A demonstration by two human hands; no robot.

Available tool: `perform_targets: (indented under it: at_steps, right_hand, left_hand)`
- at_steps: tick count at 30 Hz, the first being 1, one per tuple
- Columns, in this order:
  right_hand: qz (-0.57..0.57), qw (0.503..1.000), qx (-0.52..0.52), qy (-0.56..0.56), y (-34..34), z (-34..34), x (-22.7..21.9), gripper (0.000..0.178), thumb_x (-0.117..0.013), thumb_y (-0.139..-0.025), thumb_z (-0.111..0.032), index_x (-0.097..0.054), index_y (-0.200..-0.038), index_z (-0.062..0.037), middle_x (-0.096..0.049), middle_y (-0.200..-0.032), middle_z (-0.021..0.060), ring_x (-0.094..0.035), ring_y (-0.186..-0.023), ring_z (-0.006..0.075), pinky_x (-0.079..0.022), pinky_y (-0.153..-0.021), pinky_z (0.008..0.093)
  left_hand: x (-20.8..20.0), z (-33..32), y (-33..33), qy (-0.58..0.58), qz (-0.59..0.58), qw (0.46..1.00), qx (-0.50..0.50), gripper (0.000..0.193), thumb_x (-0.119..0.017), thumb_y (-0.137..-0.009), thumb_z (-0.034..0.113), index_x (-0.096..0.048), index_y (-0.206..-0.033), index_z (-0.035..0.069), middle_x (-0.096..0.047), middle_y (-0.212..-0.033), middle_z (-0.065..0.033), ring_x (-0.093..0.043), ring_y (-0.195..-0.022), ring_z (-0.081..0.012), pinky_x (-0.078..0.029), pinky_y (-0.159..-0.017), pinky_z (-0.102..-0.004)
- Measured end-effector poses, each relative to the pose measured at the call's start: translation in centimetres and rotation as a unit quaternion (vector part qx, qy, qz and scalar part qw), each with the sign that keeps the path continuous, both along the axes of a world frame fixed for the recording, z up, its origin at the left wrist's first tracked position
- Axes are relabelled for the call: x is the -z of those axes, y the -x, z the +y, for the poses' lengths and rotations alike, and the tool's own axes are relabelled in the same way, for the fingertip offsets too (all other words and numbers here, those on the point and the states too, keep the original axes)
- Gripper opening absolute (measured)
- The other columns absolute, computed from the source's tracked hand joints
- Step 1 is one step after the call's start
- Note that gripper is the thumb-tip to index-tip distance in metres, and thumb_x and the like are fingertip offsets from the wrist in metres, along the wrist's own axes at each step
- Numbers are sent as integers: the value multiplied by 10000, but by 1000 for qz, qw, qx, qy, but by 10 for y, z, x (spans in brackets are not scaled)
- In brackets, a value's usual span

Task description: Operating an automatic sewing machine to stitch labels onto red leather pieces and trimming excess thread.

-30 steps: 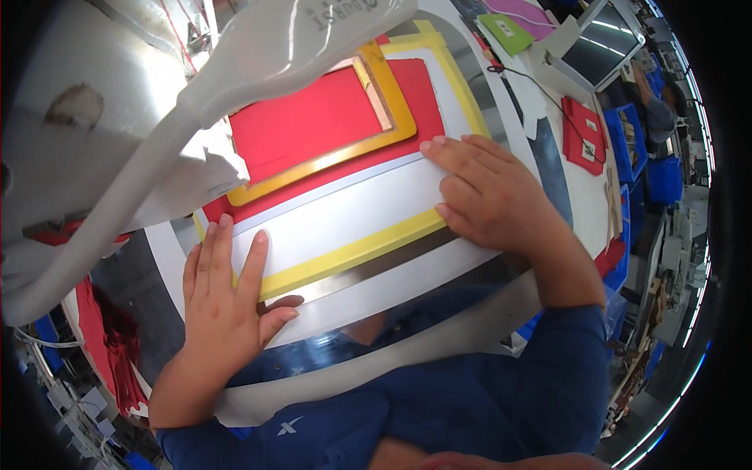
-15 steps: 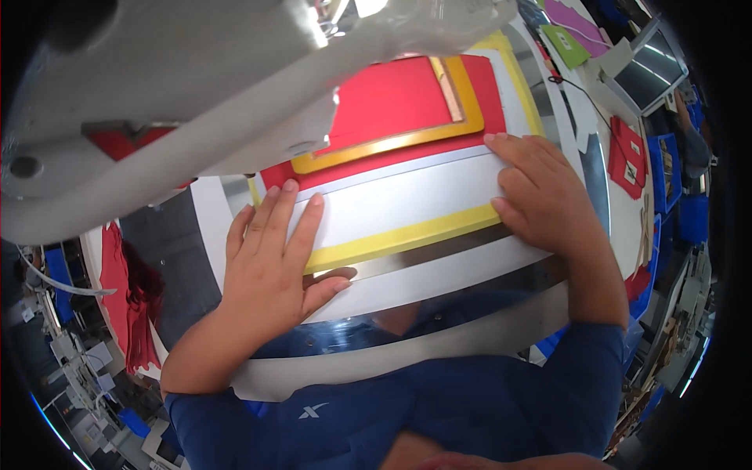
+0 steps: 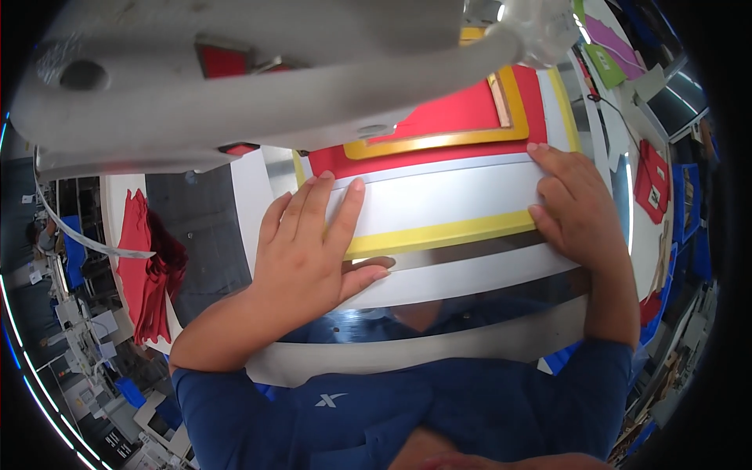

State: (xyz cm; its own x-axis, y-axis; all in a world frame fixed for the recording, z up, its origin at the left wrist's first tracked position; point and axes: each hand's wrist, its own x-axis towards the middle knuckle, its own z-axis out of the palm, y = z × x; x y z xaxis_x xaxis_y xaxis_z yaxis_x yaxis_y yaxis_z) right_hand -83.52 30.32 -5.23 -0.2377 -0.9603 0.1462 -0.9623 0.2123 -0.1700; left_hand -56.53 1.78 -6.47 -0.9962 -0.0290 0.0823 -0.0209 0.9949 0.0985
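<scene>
Nearest us, the pale front edge of the table point(image 3: 439, 347) curves below our arms, with a shiny metal plate point(image 3: 446, 317) and a white strip point(image 3: 470, 274) behind it. Our left hand point(image 3: 301, 254) lies palm down at the left end of the white board point(image 3: 446, 196), spread wide and grasping nothing, its thumb stretched out past the yellow border point(image 3: 446, 233) along the near edge. Our right hand point(image 3: 580, 207) is at the right end, with index straight, other fingers partly curled and thumb parted from them; its index tip meets the near edge of the red fabric point(image 3: 536, 102).

That fabric lies across the board beyond our fingertips, and the yellow frame point(image 3: 518, 110) sits on it, a red panel point(image 3: 454, 117) showing inside. Against one second ago, both hands keep much the same places on the board, but the whole view has swung: board and frame appear farther right, and the grey machine arm point(image 3: 235, 117) hides more of the frame's far side.

Farther out, a red cloth pile point(image 3: 149, 266) hangs at the table's left edge; toward its far right corner we see folded red pieces point(image 3: 650, 184), a green packet point(image 3: 605, 66) and a monitor point(image 3: 677, 106).
</scene>
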Motion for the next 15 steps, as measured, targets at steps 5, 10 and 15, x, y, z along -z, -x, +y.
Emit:
perform_targets:
  at_steps: [5, 10, 15]
  right_hand:
    - [-10, 1000, 2, 6, 0, -3, 1, 244, -803, -865, -140, -592, -946, -46, -663, -1464, 210, -652, -1314, 397, -498, -1125, 517]
    - [14, 1000, -5, -1, 0, -1, 1, 234, -792, -883, -156, -601, -964, -46, -663, -1458, 206, -655, -1306, 385, -504, -1114, 503]
    - [16, 1000, 5, 11, 4, 5, 1, 261, -799, -889, -211, -626, -985, -40, -680, -1423, 203, -659, -1301, 379, -502, -1119, 508]
  left_hand:
    - [-3, -4, 3, 14, -8, 1000, -20, 1075, -731, -881, 723, -482, -1607, -30, -575, -1476, -241, -565, -1315, -442, -402, -1137, -573]
    - [-3, -6, 3, 52, -15, 998, -38, 1046, -737, -868, 707, -523, -1567, -40, -595, -1450, -212, -546, -1347, -444, -379, -1154, -569]
    - [0, -4, 1, 64, -1, 997, -52, 992, -754, -869, 660, -536, -1551, -26, -589, -1454, -225, -531, -1372, -458, -379, -1159, -569]
